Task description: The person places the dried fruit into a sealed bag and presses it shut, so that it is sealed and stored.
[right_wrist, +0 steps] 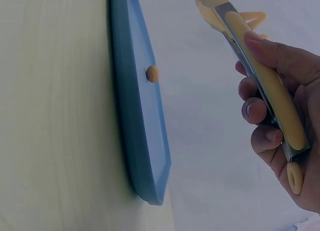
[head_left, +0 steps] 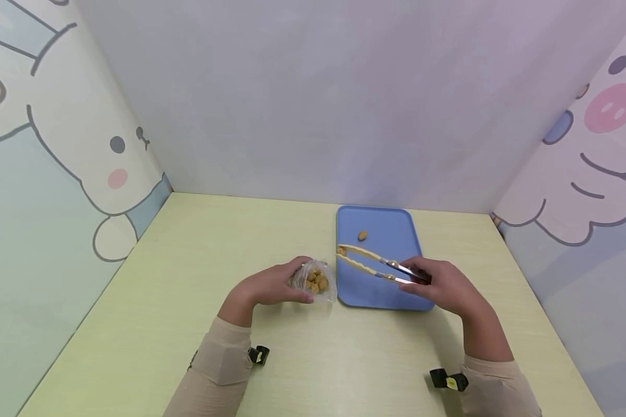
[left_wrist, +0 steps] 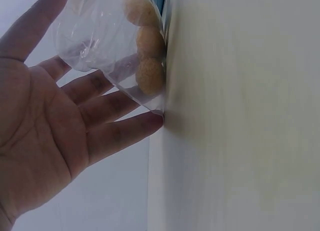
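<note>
My left hand holds a clear plastic bag standing on the table, fingers on one side and thumb on the other. Inside are several round brown balls, some resting low against the table side in the left wrist view. My right hand grips metal tongs with cream tips and handles. Between the tong tips, over the left edge of the blue tray, sits a small brown piece. Another brown piece lies on the tray towards its far end.
The pale wooden table runs back to a plain light wall. Side panels with cartoon animals stand left and right. The tray's low raised rim shows in the right wrist view.
</note>
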{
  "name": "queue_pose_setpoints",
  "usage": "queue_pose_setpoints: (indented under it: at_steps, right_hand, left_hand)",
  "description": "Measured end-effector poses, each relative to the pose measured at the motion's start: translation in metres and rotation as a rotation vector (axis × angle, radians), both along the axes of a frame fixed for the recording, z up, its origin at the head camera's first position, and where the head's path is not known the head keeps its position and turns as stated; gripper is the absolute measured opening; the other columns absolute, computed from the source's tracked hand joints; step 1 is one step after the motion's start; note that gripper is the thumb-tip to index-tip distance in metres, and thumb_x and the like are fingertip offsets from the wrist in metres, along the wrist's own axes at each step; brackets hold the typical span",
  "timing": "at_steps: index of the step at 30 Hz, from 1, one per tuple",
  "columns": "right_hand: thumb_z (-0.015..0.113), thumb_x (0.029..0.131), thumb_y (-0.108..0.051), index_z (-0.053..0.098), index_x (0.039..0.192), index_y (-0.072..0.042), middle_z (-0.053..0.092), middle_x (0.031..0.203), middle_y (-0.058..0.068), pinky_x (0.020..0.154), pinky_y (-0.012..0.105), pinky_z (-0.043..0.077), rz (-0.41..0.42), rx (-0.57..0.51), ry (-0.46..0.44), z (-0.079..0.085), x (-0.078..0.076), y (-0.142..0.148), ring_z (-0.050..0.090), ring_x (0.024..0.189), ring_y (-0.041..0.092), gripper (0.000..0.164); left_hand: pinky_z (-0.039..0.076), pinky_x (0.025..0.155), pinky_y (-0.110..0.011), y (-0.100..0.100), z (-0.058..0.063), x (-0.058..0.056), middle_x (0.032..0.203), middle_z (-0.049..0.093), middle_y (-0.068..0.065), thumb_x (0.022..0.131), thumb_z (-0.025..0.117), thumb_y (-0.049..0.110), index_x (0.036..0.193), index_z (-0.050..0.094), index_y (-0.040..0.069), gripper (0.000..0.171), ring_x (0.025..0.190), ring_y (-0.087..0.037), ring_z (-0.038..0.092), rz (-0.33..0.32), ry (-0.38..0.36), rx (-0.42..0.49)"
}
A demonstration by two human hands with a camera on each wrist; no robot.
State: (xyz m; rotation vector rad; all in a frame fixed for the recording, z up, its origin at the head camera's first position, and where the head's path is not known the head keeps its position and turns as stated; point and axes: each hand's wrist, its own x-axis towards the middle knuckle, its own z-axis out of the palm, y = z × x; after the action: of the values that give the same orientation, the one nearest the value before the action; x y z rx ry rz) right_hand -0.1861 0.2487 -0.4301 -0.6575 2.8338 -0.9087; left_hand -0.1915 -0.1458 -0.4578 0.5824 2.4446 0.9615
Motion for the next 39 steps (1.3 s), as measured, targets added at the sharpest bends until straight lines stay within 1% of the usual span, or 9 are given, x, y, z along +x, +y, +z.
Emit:
queue_pose_setpoints:
  at_steps: [2,7,9,12,22,26,32,34,39]
  right_hand:
    - [0.075,0.084,-0.046,0.068,0.112,-0.022,0.058,0.078,-0.008,0.059,0.025,0.043,0.009,-0.012,-0.008,0.0,0.0,0.0,0.051,0.069,0.01,0.037]
    - [0.076,0.083,-0.046,0.067,0.11,-0.028,0.058,0.077,-0.009,0.058,0.025,0.044,0.035,-0.027,-0.013,0.0,0.001,0.0,0.051,0.068,0.01,0.033]
    - [0.076,0.083,-0.045,0.066,0.11,-0.031,0.058,0.076,-0.009,0.058,0.025,0.044,0.048,-0.03,-0.014,0.0,0.001,0.0,0.051,0.067,0.009,0.032]
    - [0.076,0.083,-0.044,0.066,0.109,-0.032,0.058,0.076,-0.009,0.057,0.025,0.044,0.065,-0.04,-0.019,0.001,0.002,0.0,0.05,0.065,0.008,0.031]
    - [0.077,0.083,-0.043,0.065,0.107,-0.034,0.061,0.079,-0.011,0.059,0.024,0.044,0.104,-0.058,-0.015,0.006,0.006,-0.004,0.051,0.066,0.005,0.029]
    - [0.077,0.083,-0.043,0.066,0.107,-0.033,0.061,0.077,-0.012,0.058,0.024,0.044,0.128,-0.058,-0.009,0.007,0.007,-0.006,0.051,0.064,0.005,0.028]
    - [0.076,0.084,-0.043,0.067,0.108,-0.034,0.061,0.076,-0.013,0.057,0.024,0.045,0.152,-0.067,-0.032,0.008,0.008,-0.008,0.051,0.064,0.005,0.028]
    - [0.076,0.084,-0.042,0.068,0.11,-0.032,0.062,0.077,-0.013,0.058,0.024,0.046,0.158,-0.072,-0.043,0.008,0.008,-0.008,0.052,0.065,0.005,0.029]
    - [0.076,0.085,-0.04,0.07,0.115,-0.021,0.065,0.083,-0.013,0.06,0.025,0.048,0.169,-0.078,-0.069,0.01,0.009,-0.011,0.055,0.068,0.005,0.036]
  left_hand:
    - [0.044,0.091,-0.041,0.0,0.0,0.0,0.114,0.056,0.008,0.08,0.076,0.054,0.145,0.031,0.042,0.079,0.104,-0.015,0.054,-0.001,-0.001,0.003]
    - [0.044,0.093,-0.041,0.002,0.001,0.0,0.116,0.056,0.006,0.08,0.076,0.054,0.146,0.031,0.038,0.081,0.106,-0.015,0.053,-0.002,-0.009,0.008]
    - [0.044,0.094,-0.041,0.002,0.002,0.0,0.118,0.056,0.006,0.079,0.076,0.055,0.147,0.031,0.038,0.082,0.107,-0.015,0.053,-0.004,-0.009,0.01]
    - [0.043,0.095,-0.041,0.001,0.002,0.0,0.119,0.055,0.006,0.079,0.075,0.056,0.146,0.031,0.038,0.083,0.108,-0.015,0.053,-0.01,-0.006,0.011]
    - [0.045,0.089,-0.039,0.001,0.002,0.0,0.112,0.057,0.006,0.079,0.075,0.056,0.145,0.032,0.039,0.081,0.102,-0.015,0.054,-0.013,-0.016,0.025]
    - [0.045,0.087,-0.038,0.001,0.001,0.0,0.109,0.058,0.005,0.079,0.076,0.056,0.144,0.033,0.039,0.08,0.1,-0.015,0.055,-0.016,-0.013,0.029]
    - [0.045,0.088,-0.038,0.001,-0.001,-0.001,0.111,0.057,0.006,0.079,0.075,0.058,0.143,0.034,0.04,0.079,0.101,-0.014,0.054,-0.017,-0.003,0.026]
    - [0.045,0.088,-0.038,0.001,-0.001,-0.001,0.111,0.057,0.007,0.079,0.075,0.057,0.143,0.034,0.04,0.079,0.101,-0.015,0.054,-0.017,-0.002,0.026]
    - [0.045,0.088,-0.039,0.001,0.0,-0.001,0.112,0.057,0.007,0.079,0.075,0.056,0.144,0.033,0.039,0.08,0.102,-0.015,0.054,-0.017,0.005,0.025]
